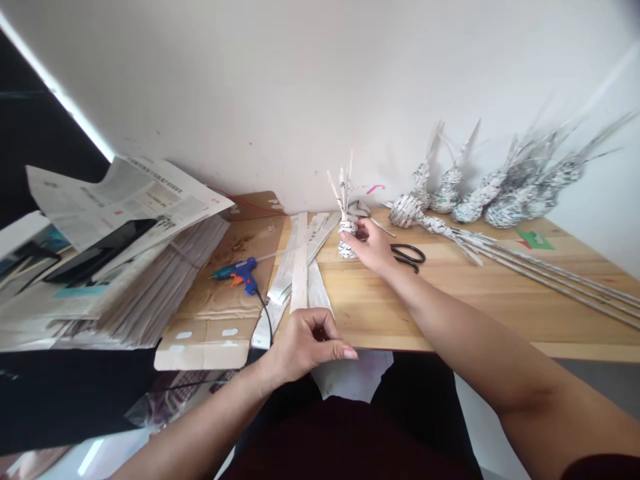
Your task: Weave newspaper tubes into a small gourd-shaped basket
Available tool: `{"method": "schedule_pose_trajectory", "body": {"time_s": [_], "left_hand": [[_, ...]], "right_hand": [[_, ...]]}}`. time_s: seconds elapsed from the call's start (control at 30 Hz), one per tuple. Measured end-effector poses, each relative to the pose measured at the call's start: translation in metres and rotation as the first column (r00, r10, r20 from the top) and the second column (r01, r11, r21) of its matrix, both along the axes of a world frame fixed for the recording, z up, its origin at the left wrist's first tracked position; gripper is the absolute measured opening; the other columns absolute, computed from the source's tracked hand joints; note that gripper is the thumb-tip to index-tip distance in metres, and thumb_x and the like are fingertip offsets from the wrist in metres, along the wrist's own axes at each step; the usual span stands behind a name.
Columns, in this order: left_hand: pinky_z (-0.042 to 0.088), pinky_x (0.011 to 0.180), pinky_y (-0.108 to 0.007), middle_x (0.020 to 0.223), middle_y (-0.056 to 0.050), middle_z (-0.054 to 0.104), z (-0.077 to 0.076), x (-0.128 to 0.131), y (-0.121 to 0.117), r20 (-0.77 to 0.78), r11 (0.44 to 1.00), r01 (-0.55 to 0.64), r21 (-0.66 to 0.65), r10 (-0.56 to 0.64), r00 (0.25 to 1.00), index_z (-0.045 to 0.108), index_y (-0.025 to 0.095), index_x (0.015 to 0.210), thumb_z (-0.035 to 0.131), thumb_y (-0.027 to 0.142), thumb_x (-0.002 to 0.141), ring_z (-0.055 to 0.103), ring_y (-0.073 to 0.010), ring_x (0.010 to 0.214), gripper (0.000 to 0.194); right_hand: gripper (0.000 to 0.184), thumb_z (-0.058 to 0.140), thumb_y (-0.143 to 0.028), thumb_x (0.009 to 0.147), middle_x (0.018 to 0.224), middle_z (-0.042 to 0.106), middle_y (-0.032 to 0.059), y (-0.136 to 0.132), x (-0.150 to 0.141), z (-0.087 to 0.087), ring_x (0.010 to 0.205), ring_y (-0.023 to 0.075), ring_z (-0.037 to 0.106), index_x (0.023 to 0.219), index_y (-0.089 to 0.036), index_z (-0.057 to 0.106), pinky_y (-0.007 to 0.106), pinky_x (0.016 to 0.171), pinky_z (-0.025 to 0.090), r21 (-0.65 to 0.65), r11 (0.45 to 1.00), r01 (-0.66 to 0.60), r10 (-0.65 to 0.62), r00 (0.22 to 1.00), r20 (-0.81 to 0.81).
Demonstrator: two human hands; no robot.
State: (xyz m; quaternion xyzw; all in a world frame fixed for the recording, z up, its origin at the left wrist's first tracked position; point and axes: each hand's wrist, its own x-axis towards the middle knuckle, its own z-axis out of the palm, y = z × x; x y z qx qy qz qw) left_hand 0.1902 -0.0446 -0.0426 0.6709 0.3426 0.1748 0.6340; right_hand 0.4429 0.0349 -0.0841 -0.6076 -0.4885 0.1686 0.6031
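Note:
My right hand [373,243] is closed around the side of a small woven newspaper vase [347,248] that stands upright on the table. Paper sticks poke up from its narrow top. Close by my right wrist lie black-handled scissors [409,255], their blades hidden behind the hand. My left hand [310,343] hovers at the table's front edge, fingers curled in and thumb stretched to the right; nothing shows in it. Flat white paper strips [300,267] lie crossed just beyond it. Left of these, a blue glue gun [243,273] rests on a cardboard sheet [205,313].
Several more woven newspaper vases [450,190] stand along the wall at right. One lies on its side, with long paper sticks [540,267] reaching right. A green paper piece [536,240] is near them. At left rises a newspaper stack [165,280] with a dark tablet-like object [105,250].

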Motion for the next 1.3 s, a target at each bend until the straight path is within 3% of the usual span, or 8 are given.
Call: {"method": "schedule_pose_trajectory", "body": {"time_s": [0.17, 0.33, 0.43, 0.53, 0.67, 0.97, 1.13, 1.3], "left_hand": [[0.041, 0.054, -0.022, 0.057, -0.002, 0.062, -0.014, -0.015, -0.015, -0.051, 0.994, 0.109, -0.029, -0.111, 0.993, 0.067, 0.013, 0.066, 0.076, 0.059, 0.081, 0.053, -0.0093, 0.053, 0.049], [0.048, 0.058, -0.021, 0.07, -0.003, 0.073, -0.025, -0.022, -0.024, -0.174, 0.965, 0.25, 0.079, -0.233, 0.957, 0.075, 0.016, 0.077, 0.068, 0.034, 0.091, 0.061, -0.0107, 0.059, 0.023], [0.058, 0.083, -0.026, 0.099, -0.005, 0.082, -0.044, -0.024, -0.025, -0.201, 0.948, 0.292, 0.125, -0.265, 0.943, 0.081, 0.019, 0.1, 0.061, 0.011, 0.087, 0.075, -0.016, 0.088, 0.025], [0.059, 0.094, -0.031, 0.111, -0.006, 0.081, -0.066, -0.026, -0.023, -0.171, 0.972, 0.221, 0.079, -0.206, 0.964, 0.078, 0.02, 0.116, 0.067, 0.007, 0.078, 0.076, -0.0197, 0.105, 0.042], [0.061, 0.077, -0.028, 0.084, -0.005, 0.081, -0.082, -0.027, -0.023, -0.191, 0.997, 0.071, 0.02, -0.066, 0.979, 0.082, 0.017, 0.096, 0.079, 0.013, 0.07, 0.076, -0.0183, 0.078, 0.027], [0.058, 0.069, -0.025, 0.077, -0.003, 0.079, -0.075, -0.025, -0.028, -0.114, 0.994, 0.078, -0.078, -0.086, 0.99, 0.083, 0.019, 0.089, 0.078, 0.025, 0.077, 0.07, -0.014, 0.067, 0.014], [0.054, 0.063, -0.023, 0.067, -0.003, 0.071, -0.069, -0.025, -0.027, 0.02, 0.987, 0.092, -0.131, -0.09, 0.996, 0.081, 0.015, 0.088, 0.076, 0.038, 0.085, 0.062, -0.0105, 0.06, 0.024], [0.049, 0.058, -0.021, 0.068, -0.002, 0.07, -0.067, -0.026, -0.025, 0.027, 0.986, 0.039, -0.159, -0.035, 0.999, 0.08, 0.014, 0.085, 0.084, 0.043, 0.077, 0.059, -0.009, 0.057, 0.031]], "right_hand": [[0.038, 0.079, -0.052, 0.073, 0.084, 0.074, 0.0043, 0.001, 0.002, 0.002, 0.078, 0.0227, 0.069, 0.092, -0.024, 0.063, 0.039, 0.077, 0.055, 0.008, 1.0, 0.003, -0.003, 1.0, 0.022], [0.035, 0.079, -0.05, 0.072, 0.079, 0.072, 0.0031, 0.004, 0.004, 0.0, 0.074, 0.0217, 0.067, 0.088, -0.024, 0.062, 0.04, 0.075, 0.056, 0.025, 1.0, 0.004, -0.004, 0.999, 0.031], [0.033, 0.08, -0.048, 0.073, 0.077, 0.072, 0.0025, 0.006, 0.005, -0.001, 0.074, 0.0216, 0.067, 0.086, -0.025, 0.061, 0.04, 0.075, 0.056, 0.031, 0.999, 0.005, -0.006, 0.999, 0.038], [0.033, 0.08, -0.048, 0.073, 0.078, 0.072, 0.0036, 0.006, 0.006, -0.002, 0.075, 0.0223, 0.068, 0.086, -0.025, 0.061, 0.041, 0.075, 0.057, 0.041, 0.999, 0.007, -0.009, 0.999, 0.047], [0.035, 0.08, -0.05, 0.076, 0.081, 0.073, 0.0051, 0.007, 0.007, -0.002, 0.075, 0.023, 0.07, 0.089, -0.024, 0.061, 0.042, 0.075, 0.057, 0.035, 0.999, -0.011, 0.009, 0.999, 0.052], [0.034, 0.083, -0.049, 0.075, 0.081, 0.073, 0.0044, 0.011, 0.01, -0.008, 0.075, 0.0242, 0.07, 0.09, -0.025, 0.065, 0.044, 0.076, 0.058, 0.049, 0.999, -0.006, 0.002, 0.998, 0.063], [0.035, 0.082, -0.047, 0.074, 0.078, 0.072, 0.0038, 0.011, 0.009, -0.007, 0.072, 0.023, 0.069, 0.09, -0.024, 0.062, 0.042, 0.072, 0.057, 0.057, 0.998, -0.006, 0.003, 0.999, 0.041], [0.036, 0.082, -0.05, 0.074, 0.08, 0.072, 0.0036, 0.011, 0.01, -0.007, 0.073, 0.0223, 0.068, 0.089, -0.024, 0.062, 0.041, 0.071, 0.056, 0.068, 0.998, -0.016, 0.012, 0.999, 0.053]]}}
